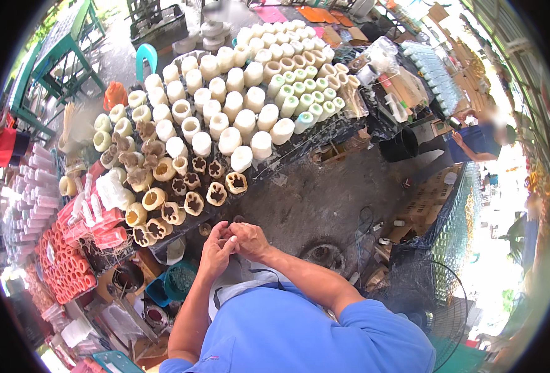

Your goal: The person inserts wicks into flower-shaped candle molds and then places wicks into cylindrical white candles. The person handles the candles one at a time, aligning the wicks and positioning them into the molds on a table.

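Here, hands: left hand point(216, 247) and right hand point(248, 239) pinched together on something too small to tell, just below the brown moulds point(191, 202).
Candles: cream rows point(225, 118), green rows point(303, 93).
Packages: red tubes point(64, 270) at left.

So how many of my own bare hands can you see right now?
2. The left hand and the right hand meet, fingertips together, in front of the table of cream cylindrical wax candles.

Counted: two hands point(231, 239) at lower centre, one black bucket point(399, 146) at right, one floor fan point(436, 308) lower right, one green table point(64, 46) upper left.
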`<state>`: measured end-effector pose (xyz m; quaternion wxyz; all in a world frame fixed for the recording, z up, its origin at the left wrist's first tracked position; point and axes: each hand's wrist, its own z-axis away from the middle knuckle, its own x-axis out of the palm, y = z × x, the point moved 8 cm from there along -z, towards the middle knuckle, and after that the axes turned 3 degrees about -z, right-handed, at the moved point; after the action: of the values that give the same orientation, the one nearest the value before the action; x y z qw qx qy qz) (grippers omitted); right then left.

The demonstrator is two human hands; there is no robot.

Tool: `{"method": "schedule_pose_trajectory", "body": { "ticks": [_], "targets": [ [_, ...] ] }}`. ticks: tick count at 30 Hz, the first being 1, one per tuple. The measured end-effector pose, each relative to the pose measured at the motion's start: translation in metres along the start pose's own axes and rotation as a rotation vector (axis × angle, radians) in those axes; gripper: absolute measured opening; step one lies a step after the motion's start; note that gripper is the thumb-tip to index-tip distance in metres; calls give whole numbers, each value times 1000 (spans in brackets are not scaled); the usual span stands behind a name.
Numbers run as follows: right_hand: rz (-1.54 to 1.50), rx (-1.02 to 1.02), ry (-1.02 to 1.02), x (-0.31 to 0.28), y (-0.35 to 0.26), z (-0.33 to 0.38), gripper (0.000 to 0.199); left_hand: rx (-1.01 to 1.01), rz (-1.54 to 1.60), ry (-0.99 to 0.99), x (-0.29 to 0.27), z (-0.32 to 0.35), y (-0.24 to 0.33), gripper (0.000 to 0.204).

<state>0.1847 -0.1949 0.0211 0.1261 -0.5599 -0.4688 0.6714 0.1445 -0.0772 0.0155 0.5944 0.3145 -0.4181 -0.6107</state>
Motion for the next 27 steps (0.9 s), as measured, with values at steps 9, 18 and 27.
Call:
{"method": "schedule_pose_trajectory", "body": {
  "ticks": [9, 18, 27],
  "targets": [
    [388, 509, -367, -109, 139, 1, 29, 100, -549, 98, -14, 9, 49, 57],
    [555, 515, 697, -497, 380, -97, 22, -161, -520, 264, -1, -25, 56, 50],
    [563, 800, 494, -549, 524, -200, 22, -91, -565, 213, 101, -102, 127, 43]
  ]
}}
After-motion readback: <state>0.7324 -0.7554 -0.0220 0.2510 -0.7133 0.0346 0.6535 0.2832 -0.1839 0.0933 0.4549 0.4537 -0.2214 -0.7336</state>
